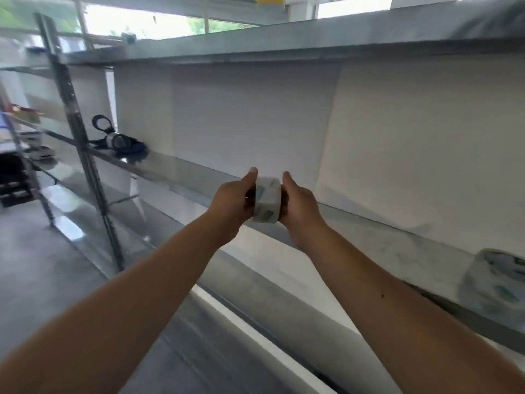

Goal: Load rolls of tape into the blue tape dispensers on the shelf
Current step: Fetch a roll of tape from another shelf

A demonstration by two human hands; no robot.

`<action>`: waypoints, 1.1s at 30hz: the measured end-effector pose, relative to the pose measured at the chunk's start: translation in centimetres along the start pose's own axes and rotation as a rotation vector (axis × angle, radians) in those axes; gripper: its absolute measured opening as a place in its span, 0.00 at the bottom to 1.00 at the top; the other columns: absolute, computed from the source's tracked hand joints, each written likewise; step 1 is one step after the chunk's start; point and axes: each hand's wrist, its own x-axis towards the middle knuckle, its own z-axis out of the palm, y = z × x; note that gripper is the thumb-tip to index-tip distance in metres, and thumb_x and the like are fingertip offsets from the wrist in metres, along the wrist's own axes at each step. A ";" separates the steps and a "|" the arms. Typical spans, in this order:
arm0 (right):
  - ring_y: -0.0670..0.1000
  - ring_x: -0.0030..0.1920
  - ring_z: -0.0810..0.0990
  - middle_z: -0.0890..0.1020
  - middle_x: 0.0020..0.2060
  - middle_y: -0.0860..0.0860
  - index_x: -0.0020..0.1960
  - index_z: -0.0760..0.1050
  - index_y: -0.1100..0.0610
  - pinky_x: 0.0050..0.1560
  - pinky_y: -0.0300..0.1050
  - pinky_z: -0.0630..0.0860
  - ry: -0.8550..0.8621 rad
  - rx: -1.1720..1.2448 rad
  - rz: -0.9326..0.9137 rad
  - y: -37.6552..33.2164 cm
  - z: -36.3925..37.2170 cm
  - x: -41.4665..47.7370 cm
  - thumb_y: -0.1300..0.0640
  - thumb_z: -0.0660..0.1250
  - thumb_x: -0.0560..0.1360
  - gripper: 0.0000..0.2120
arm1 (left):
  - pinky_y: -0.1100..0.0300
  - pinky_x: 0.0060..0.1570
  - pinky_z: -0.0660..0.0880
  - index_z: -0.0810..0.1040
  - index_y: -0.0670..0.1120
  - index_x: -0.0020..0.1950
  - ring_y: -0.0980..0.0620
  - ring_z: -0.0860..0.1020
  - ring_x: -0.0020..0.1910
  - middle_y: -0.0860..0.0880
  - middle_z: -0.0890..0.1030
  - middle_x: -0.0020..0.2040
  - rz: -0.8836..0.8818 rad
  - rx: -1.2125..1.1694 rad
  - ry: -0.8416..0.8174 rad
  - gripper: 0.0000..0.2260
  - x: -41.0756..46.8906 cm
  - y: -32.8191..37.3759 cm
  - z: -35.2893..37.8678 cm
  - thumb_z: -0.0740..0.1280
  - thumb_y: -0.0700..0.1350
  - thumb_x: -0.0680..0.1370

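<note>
A roll of clear tape with green print (pixel 267 200) is held in front of the metal shelf (pixel 181 172), at mid-frame. My left hand (pixel 231 201) grips its left side and my right hand (pixel 299 207) its right side, thumbs on top. Far to the left on the same shelf lie dark blue tape dispensers (pixel 118 137), one of them with a roll in it; the picture is blurred there. More rolls of the same tape (pixel 494 282) stand stacked on the shelf at the right edge.
A perforated steel upright (pixel 76 132) stands at the left. Another shelf board (pixel 284 44) runs overhead and lower shelves sit beneath. White panels back the shelf. Further racks with dark bins are at far left on a grey floor.
</note>
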 end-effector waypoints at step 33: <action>0.62 0.57 0.85 0.85 0.56 0.60 0.50 0.81 0.52 0.64 0.64 0.81 -0.752 0.059 0.049 5.0 59.8 -2.1 0.38 0.64 0.79 0.18 | 0.48 0.50 0.86 0.80 0.41 0.64 0.42 0.86 0.55 0.39 0.85 0.61 0.124 -0.210 0.768 0.17 -2.4 5.7 -56.0 0.69 0.51 0.83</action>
